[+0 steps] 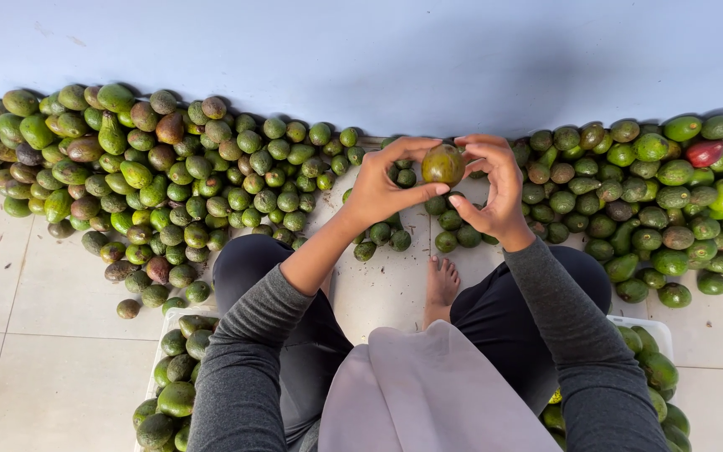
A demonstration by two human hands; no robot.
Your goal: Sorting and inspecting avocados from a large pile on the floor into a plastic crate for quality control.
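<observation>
Now you sit on the tiled floor (35, 293) with your knees apart, and both of your hands are raised in front of you, over the gap between two big heaps of fruit. Your left hand (382, 188) and your right hand (491, 188) hold one avocado (443, 164) together: the left thumb presses it from below and the left fingers curve over its top, while the right fingertips touch its right side, so each grip is closed on this fruit. The avocado is round, dull green with a brownish tone. Under it a few small green avocados (395, 234) lie loose on the floor, near your bare foot (441, 285). The left heap (152, 176) and the right heap (654, 201) spread along the pale blue wall (361, 50); one red fruit (705, 152) lies in the right heap. Beside your left knee a white crate (173, 377) has avocados in it, and another crate (658, 331) stands beside your right knee.
</observation>
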